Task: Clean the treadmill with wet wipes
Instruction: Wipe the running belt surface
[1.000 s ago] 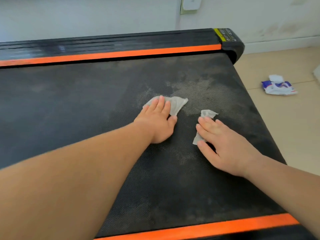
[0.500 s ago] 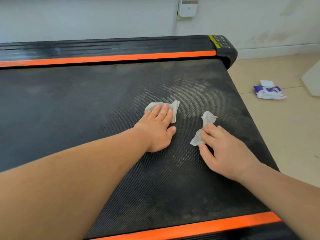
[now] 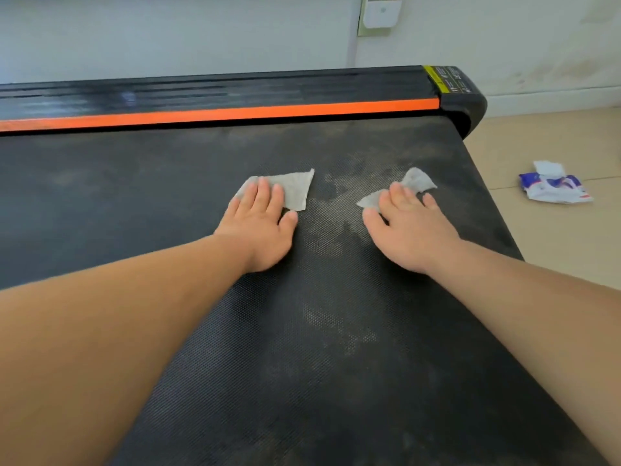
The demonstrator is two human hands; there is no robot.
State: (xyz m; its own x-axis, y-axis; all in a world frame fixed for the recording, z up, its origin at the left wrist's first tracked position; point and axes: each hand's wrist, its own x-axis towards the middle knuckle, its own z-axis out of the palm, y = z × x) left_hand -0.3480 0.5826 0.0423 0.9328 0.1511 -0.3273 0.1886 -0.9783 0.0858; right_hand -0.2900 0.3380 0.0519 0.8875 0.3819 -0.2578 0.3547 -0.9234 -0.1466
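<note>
Lying on the treadmill belt (image 3: 336, 331), toward its far right part, two wet wipes sit side by side. The left wipe (image 3: 295, 191) is spread fairly smooth and the right wipe (image 3: 418, 179) is bunched and creased. The left grip (image 3: 260, 227) is open, with straight fingers pressing down on its wipe. The right grip (image 3: 408, 230) is likewise open, its fingers laid over the crumpled one (neither pinches the cloth). Pale dusty patches show between and around them, so I judge the cleaning well short of done.

With only flat pressure, a wipe could slip out from under the fingers or roll up on the textured belt. Dirt would then be smeared rather than lifted, and the bunched wipe covers little as it is.

Beyond the wipes, an orange strip (image 3: 218, 114) edges the deck. A wipe pack (image 3: 554, 185) lies on the floor (image 3: 554, 247), well apart.
</note>
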